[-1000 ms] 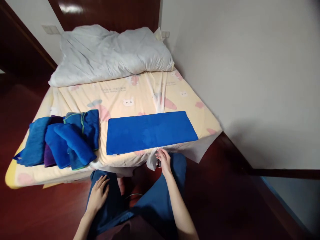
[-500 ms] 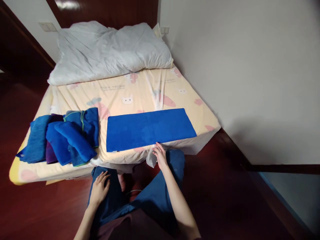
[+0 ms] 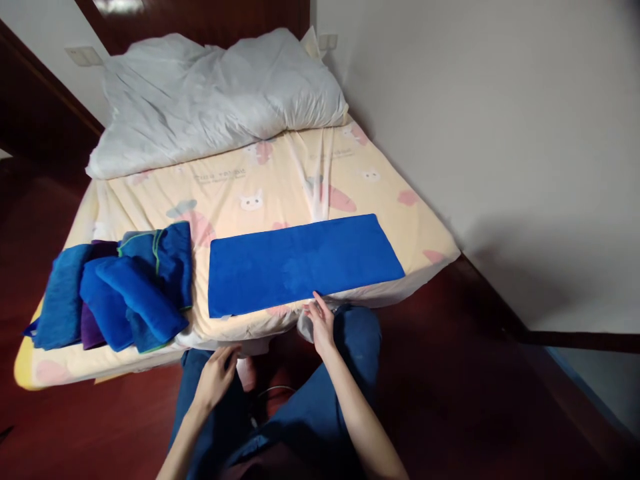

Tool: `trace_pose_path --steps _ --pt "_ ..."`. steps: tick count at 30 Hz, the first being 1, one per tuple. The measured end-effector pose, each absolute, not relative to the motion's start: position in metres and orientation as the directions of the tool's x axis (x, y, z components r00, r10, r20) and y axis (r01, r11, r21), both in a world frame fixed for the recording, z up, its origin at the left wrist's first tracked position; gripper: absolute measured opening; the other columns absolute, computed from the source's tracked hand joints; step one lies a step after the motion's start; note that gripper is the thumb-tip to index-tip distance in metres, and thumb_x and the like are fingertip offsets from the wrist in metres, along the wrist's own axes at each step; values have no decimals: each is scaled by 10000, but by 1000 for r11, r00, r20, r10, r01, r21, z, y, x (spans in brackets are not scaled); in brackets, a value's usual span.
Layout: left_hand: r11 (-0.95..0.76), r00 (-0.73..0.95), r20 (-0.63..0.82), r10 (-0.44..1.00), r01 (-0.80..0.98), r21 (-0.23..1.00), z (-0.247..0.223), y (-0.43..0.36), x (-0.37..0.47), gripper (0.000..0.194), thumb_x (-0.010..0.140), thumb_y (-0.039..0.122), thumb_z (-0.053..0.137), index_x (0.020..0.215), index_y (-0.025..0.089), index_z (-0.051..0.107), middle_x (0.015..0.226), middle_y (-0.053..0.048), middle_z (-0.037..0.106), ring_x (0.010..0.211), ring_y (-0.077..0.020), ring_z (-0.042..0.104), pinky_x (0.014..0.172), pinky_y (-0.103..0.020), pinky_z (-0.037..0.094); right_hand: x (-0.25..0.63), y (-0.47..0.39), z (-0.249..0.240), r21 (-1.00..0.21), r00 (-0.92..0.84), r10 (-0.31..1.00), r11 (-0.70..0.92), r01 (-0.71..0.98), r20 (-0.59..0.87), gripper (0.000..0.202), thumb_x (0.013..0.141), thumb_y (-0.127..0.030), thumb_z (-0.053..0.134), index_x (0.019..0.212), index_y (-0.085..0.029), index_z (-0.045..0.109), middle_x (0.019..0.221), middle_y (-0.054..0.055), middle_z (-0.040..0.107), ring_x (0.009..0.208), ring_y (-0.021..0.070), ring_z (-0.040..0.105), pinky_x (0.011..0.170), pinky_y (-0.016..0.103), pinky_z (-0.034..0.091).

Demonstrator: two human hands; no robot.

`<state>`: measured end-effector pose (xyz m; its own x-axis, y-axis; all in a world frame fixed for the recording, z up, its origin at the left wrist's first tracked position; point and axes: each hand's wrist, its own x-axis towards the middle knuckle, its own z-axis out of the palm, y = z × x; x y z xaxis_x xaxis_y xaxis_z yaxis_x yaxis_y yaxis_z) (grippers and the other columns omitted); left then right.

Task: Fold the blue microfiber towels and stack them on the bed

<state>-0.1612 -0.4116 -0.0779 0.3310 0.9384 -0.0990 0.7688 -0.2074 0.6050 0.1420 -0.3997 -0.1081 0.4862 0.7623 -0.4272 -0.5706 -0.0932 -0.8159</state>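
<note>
A bright blue towel (image 3: 300,263) lies folded into a long flat strip across the near edge of the bed (image 3: 280,180). My right hand (image 3: 320,323) is at the bed's front edge just below the strip, fingers on the hanging sheet, and I cannot tell whether it grips the cloth. My left hand (image 3: 216,377) hovers over my left knee, fingers loosely apart, holding nothing. A pile of blue, teal and purple towels (image 3: 115,287) sits on the bed to the left of the strip.
A crumpled white duvet (image 3: 210,93) covers the head of the bed. A plain wall (image 3: 475,133) runs along the bed's right side. Dark red wooden floor (image 3: 450,400) surrounds the bed. My legs in blue trousers (image 3: 300,413) are below.
My left hand lifted off my thigh and moved up and right toward the bed edge. My right hand stayed at the sheet edge. The view shifted slightly.
</note>
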Motion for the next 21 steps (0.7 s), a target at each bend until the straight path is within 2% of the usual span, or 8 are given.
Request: trace_pose_path --steps 2,4,8,12,14,17,21 --pt "-293 430 -69 900 716 634 -51 -371 -121 346 981 382 431 1094 304 748 1052 -25 766 997 -282 735 884 -428 610 142 -398 -111 -788 527 704 -77 -611 -476 614 700 -456 878 1210 -150 723 943 52 756 834 160 724 790 279 570" --pt "-417 526 3 851 671 613 -28 -318 -77 368 996 363 410 1119 258 741 1051 -60 754 987 -266 720 901 -427 592 142 -393 -114 -746 550 638 -57 -664 -539 580 634 -444 918 1093 -134 746 916 54 758 782 145 712 783 275 574" --pt "-587 673 19 739 630 509 -8 -194 14 378 1005 304 401 1190 181 706 1151 -107 738 1117 -248 673 1025 -396 531 142 -381 -124 -667 541 548 -40 -744 -638 497 554 -391 956 914 -167 698 830 17 746 744 141 715 797 290 592" --pt "-576 640 -180 747 759 304 -19 -100 89 417 982 210 411 1311 124 651 1268 -158 691 1245 -265 618 1097 -388 471 141 -374 -128 -604 512 484 -44 -796 -710 488 575 -350 943 905 -211 613 792 -21 731 769 152 734 828 307 604" --pt "-516 564 -281 776 825 231 -27 -75 114 452 984 222 419 1394 156 597 1308 -158 668 1244 -270 620 1064 -388 489 141 -374 -128 -576 491 473 -44 -816 -732 496 602 -348 928 946 -223 592 843 -18 741 830 164 748 877 325 603" --pt "-436 473 -377 796 881 184 -40 -57 135 474 970 232 466 1435 220 559 1371 -130 633 1251 -263 614 1030 -374 505 140 -374 -126 -585 489 471 -72 -808 -734 475 677 -389 884 1009 -235 582 955 5 747 902 177 751 921 356 600" --pt "-406 443 -380 812 896 178 -52 -51 146 402 935 223 543 1324 238 647 1381 -114 625 1254 -275 605 1029 -387 507 137 -371 -128 -621 512 454 -124 -774 -729 479 718 -435 852 1048 -240 566 1012 32 739 900 189 745 914 391 603"
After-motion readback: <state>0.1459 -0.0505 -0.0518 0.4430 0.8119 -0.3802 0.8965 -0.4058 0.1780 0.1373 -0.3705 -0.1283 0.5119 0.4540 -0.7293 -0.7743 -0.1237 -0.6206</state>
